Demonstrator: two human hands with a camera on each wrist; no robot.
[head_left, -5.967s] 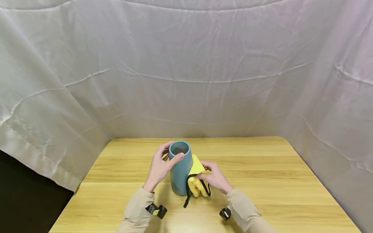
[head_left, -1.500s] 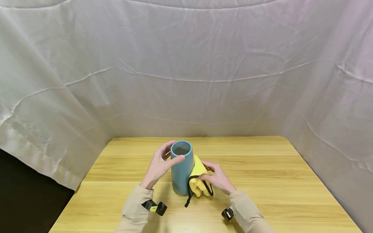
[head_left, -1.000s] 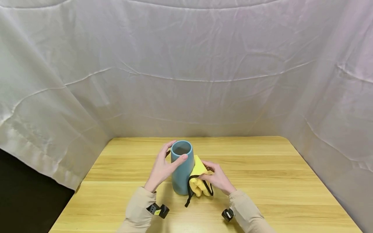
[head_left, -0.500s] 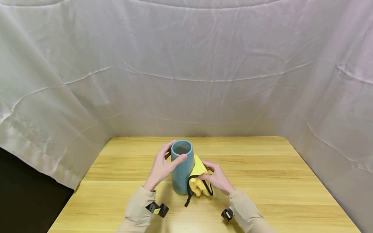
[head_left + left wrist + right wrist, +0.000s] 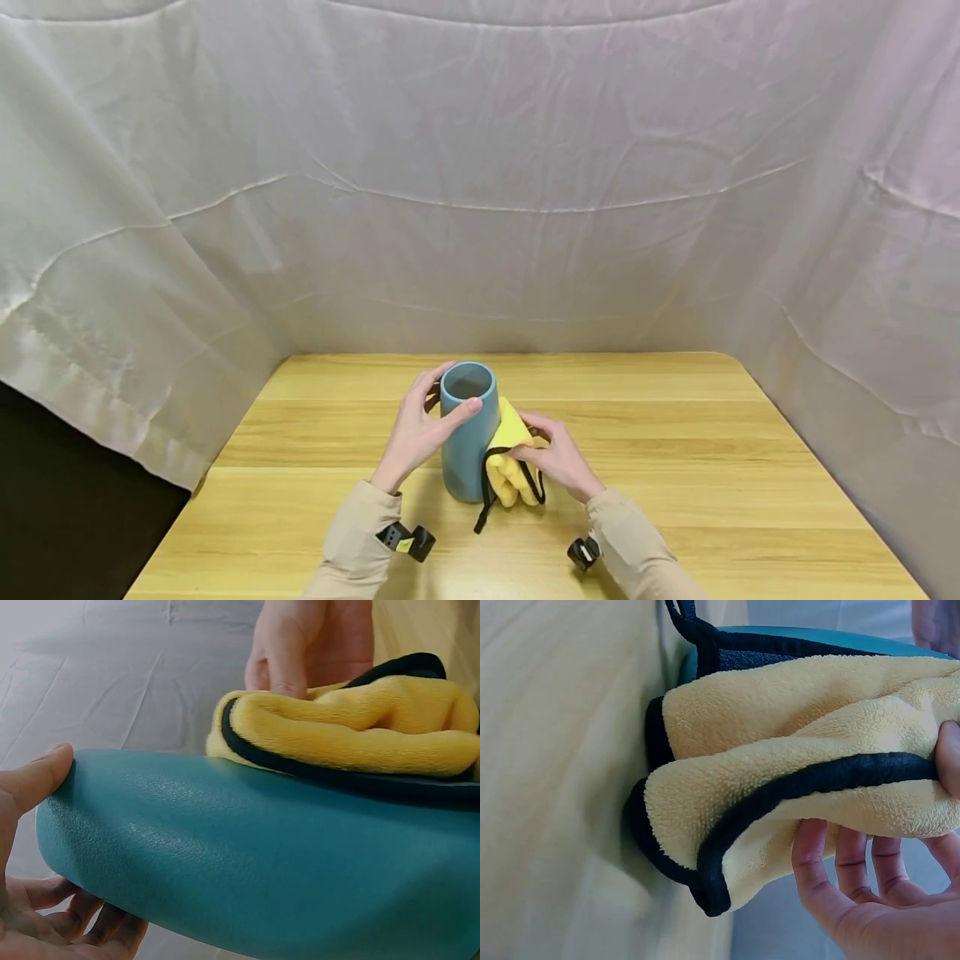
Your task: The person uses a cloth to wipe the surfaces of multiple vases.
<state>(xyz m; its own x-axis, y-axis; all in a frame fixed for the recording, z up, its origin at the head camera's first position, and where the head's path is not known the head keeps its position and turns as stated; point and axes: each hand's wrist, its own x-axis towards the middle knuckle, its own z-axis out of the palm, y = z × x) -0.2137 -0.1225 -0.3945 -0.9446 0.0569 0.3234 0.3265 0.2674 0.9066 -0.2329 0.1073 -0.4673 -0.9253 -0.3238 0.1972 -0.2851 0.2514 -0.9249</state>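
Observation:
A blue vase (image 5: 463, 458) with a round open mouth stands upright on the table. My left hand (image 5: 412, 433) grips it near the rim, thumb (image 5: 45, 776) on the near side and fingers curled round behind. Against the vase's right side lies a folded yellow cloth (image 5: 510, 433) with black edging, its folds hanging down toward the tabletop. My right hand (image 5: 558, 462) pinches the cloth between thumb and fingers; in the right wrist view the fingertips (image 5: 810, 840) sit beneath a fold. A dark strap or loop (image 5: 686, 622) trails from the cloth's lower corner.
The wooden table (image 5: 675, 467) extends to both sides and behind the vase. Pale grey fabric (image 5: 480, 250) hangs round its back and sides. A black area (image 5: 67, 500) shows at the lower left. Small black cameras (image 5: 422, 543) are strapped to both wrists.
Since the earliest frame, the vase, cloth and both hands have shifted slightly right. My left thumb has crept a little further across the vase. Over the last half second the cloth's folds stir slightly.

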